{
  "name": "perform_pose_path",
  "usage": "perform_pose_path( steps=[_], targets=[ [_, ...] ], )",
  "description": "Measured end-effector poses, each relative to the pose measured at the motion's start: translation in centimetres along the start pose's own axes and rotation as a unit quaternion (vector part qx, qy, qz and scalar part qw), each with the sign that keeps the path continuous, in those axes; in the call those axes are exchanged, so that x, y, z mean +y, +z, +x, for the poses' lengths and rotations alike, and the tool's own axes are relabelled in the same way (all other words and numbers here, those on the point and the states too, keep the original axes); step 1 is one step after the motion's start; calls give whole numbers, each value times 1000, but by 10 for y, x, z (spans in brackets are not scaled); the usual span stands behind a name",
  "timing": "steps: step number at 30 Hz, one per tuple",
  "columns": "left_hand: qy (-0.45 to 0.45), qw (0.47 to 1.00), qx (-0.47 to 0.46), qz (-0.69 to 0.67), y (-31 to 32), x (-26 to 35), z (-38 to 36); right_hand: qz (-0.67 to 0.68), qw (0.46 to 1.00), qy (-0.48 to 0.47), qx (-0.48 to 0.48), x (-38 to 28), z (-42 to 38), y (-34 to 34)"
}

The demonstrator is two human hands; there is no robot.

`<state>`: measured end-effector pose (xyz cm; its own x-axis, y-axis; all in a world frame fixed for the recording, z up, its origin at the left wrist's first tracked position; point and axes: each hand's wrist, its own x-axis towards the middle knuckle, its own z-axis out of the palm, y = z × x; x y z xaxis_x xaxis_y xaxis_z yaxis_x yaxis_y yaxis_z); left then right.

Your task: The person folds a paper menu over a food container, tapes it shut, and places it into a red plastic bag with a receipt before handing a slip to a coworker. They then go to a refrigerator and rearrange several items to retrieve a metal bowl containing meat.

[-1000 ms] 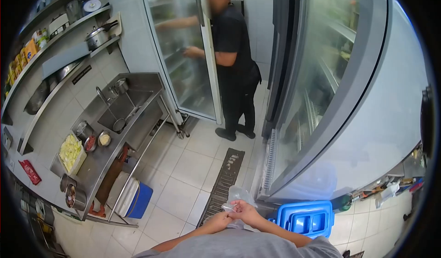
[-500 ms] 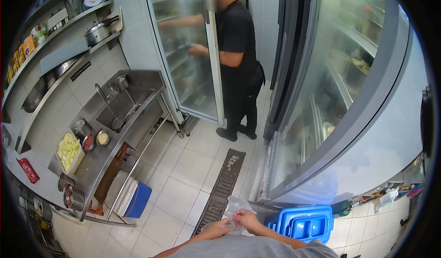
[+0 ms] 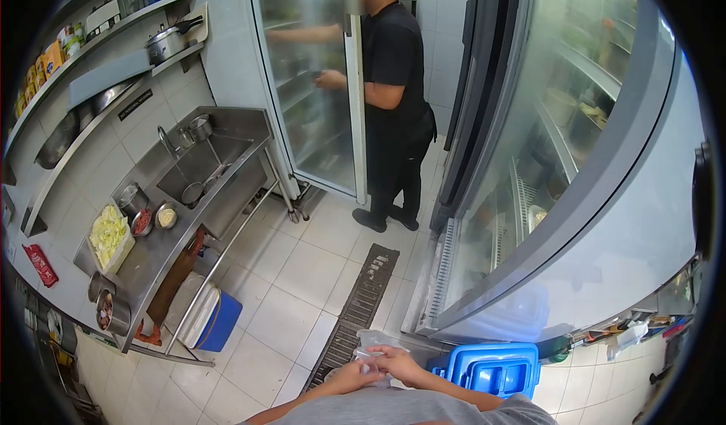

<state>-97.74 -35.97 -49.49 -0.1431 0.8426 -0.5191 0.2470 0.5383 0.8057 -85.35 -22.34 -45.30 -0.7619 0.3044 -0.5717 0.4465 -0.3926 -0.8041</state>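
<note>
Low in the head view, close to my body, both my hands hold a clear plastic bag [image 3: 373,341]. My left hand [image 3: 349,377] grips it from below. My right hand [image 3: 393,362] pinches its top edge from the right. The bag looks crumpled and see-through; what is in it I cannot tell. Below my hands lies a grey-shirted torso, and the dark floor drain grate [image 3: 355,311] runs just in front of them.
A person in black [image 3: 389,85] stands at an open glass fridge door [image 3: 314,77]. Left is a steel counter with a sink [image 3: 200,164], a tray of chopped vegetables [image 3: 108,234] and bowls. A blue cooler [image 3: 208,319] sits under it. A blue crate [image 3: 495,368] and a large fridge [image 3: 575,160] are right.
My hands and the bag have sunk lower and closer to my body, with the bag more bunched up. The view has shifted slightly; the person at the fridge stays put.
</note>
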Motion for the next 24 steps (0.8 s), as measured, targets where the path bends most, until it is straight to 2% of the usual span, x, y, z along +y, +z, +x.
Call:
perform_pose_path(
  steps=[2, 4, 6, 9, 12, 13, 14, 15, 17, 18, 20, 21, 23, 24],
  targets=[
    [19, 997, 7, -75, 8, -16, 7, -14, 1000, 12, -17, 9, -2, 5],
    [45, 995, 30, -82, 8, -5, 0, 41, 998, -10, -36, 22, 8, 3],
    [71, 992, 51, -88, 10, -3, -1, 40, 998, -2, -56, 24, 10, 1],
    [50, 992, 77, -85, 14, -14, 1, 33, 998, 4, -54, 24, 8, 1],
    [-3, 998, 68, -9, 14, -18, 2, -29, 998, -53, 2, 35, 13, -4],
    [5, 998, 61, 10, 14, -20, 3, -214, 955, -177, 104, 29, 8, -3],
    [12, 998, 53, 28, 15, -22, 3, -385, 854, -288, 199, 25, 4, -2],
    [12, 998, 52, 28, 13, -16, 1, -385, 854, -287, 200, 25, 5, -4],
    [29, 999, 13, 17, 8, -4, -5, -309, 926, -208, 70, 28, 10, -8],
    [28, 999, 13, 16, 9, -7, -4, -309, 926, -207, 69, 38, 18, -13],
    [17, 1000, 6, -7, 12, -12, -1, -210, 970, -78, -94, 61, 36, -22],
    [17, 1000, 6, -8, 10, -3, -4, -211, 970, -77, -95, 51, 28, -17],
    [-18, 999, 42, 18, 4, 23, -15, -261, 955, -142, 26, 19, 1, -3],
    [-19, 999, 40, 17, 5, 20, -15, -260, 955, -140, 26, 14, -3, -2]
  ],
)
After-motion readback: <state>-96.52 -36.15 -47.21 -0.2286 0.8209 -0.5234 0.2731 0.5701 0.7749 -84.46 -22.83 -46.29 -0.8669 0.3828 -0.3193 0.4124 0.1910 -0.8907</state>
